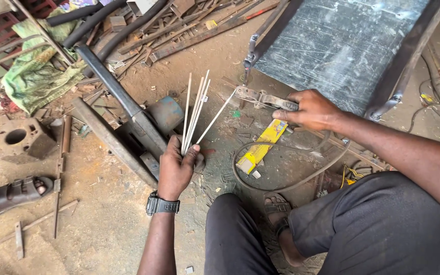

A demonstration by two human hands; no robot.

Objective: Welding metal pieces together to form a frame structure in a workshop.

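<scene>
Grey rods: a bundle of thin welding rods (193, 114) stands fanned out of the left hand (175, 168), tips pointing up and away, so single rods spread apart and one can be picked off from the rest.
Left grip: fingers and thumb are closed tight around the lower ends of the rods; the fist sits low over the dirt floor (103, 224), beside a dark steel beam (123, 109).
Left arm pose: forearm reaches straight forward from the body, wrist upright, a black wristwatch (162, 205) facing the camera.
Outermost rod: one rod leans right toward the metal electrode holder (260, 98); its tip appears to meet the holder's mouth, though contact is too fine to confirm.
Right grip: the right hand (309, 109) is wrapped firmly over the holder's handle, squeezing it from above.
Right arm pose: the arm comes in from the right, elbow out, wrist bent down over the handle.
Cable: a dark cable (281, 186) loops from the holder across the ground, left slack.
Yellow packet: a flat yellow rod packet (262, 145) lies on the ground just under the right hand, within reach.
Backdrop: a grey sheet-metal panel (337, 46) in a dark frame lies just beyond the holder.
</scene>
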